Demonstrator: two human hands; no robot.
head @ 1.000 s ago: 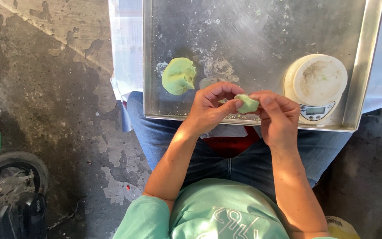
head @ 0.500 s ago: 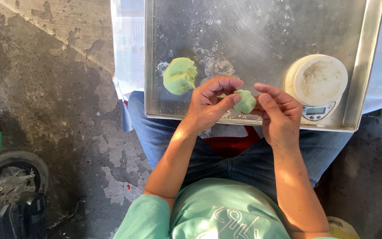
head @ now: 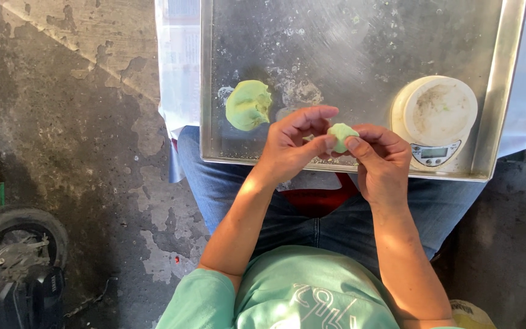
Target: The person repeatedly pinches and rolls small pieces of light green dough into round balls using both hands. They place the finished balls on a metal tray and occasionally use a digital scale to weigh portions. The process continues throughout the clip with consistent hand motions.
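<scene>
A small pale green piece of dough point(head: 340, 136) is pinched between the fingers of both hands over the near edge of a flour-dusted metal tray point(head: 360, 36). My left hand point(head: 292, 146) grips it from the left with thumb and fingers. From the right, my right hand point(head: 382, 159) holds it with its fingertips. A larger lump of green dough point(head: 248, 105) lies on the tray just left of my left hand.
A small white digital kitchen scale point(head: 441, 122) stands on the tray's right near corner. The tray rests on a white-covered surface point(head: 178, 73) above my knees. Cracked concrete floor lies to the left, with a wheel point(head: 13, 244) at the lower left.
Both hands have turned and worked the small dough piece; it has gone from a flatter shape to a rounder one. The hands stay in the same place.
</scene>
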